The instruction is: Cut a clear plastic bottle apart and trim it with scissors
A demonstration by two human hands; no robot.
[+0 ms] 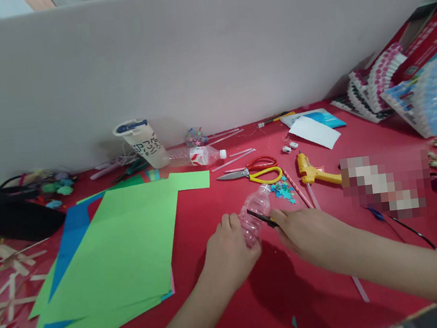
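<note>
My left hand (231, 244) is closed round the lower part of a clear plastic bottle (255, 208), which lies tilted with its neck away from me. In my right hand (299, 228) is a utility knife (263, 218), its dark blade lying across the bottle's side. Whether the blade has gone through the plastic I cannot tell. Just beyond the bottle lie scissors (257, 173) with red and yellow handles, beside a small heap of blue star sequins (284, 192). A second clear bottle (197, 156) with a white cap lies on its side farther back.
Green paper sheets (133, 247) cover the left of the red table (220, 316). A yellow glue gun (314, 169) and glue sticks lie to the right. A cup (147, 143) leans near the white partition (190, 56). Wooden sticks (12, 293) are scattered far left; paper crafts (383, 82) stand back right.
</note>
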